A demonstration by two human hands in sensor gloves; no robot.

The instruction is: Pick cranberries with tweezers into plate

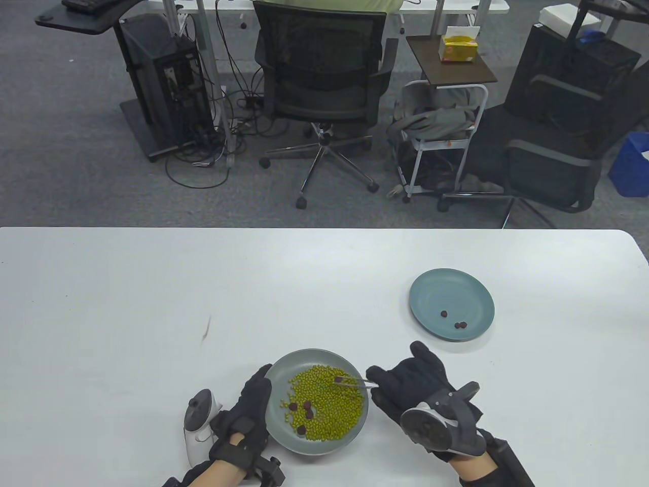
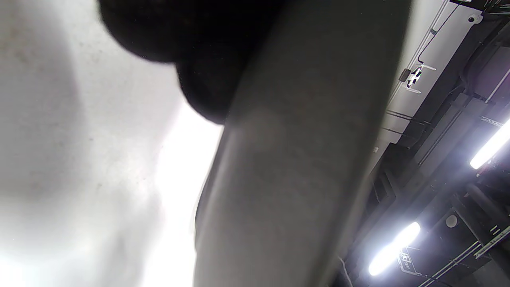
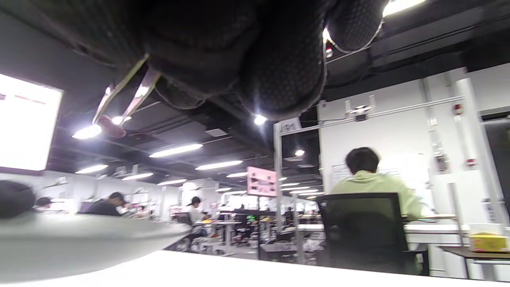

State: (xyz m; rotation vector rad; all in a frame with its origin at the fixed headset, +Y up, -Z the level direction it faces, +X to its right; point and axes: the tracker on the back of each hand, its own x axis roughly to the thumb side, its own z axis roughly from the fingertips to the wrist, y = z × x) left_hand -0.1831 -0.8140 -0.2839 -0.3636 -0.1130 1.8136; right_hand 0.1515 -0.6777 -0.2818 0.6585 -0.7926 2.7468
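From the table view, three dark cranberries (image 1: 453,320) already lie in the blue plate (image 1: 474,289) beyond the right hand (image 1: 413,385), whose pinched tweezers (image 1: 353,381) hold another over the grey dish (image 1: 284,433) of green beans (image 1: 329,401), where about four remain just beside the left hand (image 1: 248,413) gripping its rim. The left wrist view seemingly shows only that rim, blurred. The right wrist view shows the wrinkled red berry (image 3: 111,126) clamped at the tips.

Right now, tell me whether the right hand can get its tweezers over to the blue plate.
Probably yes. The right hand holds the tweezers over the grey plate, a cranberry at their tips; only bare table lies before the blue plate.
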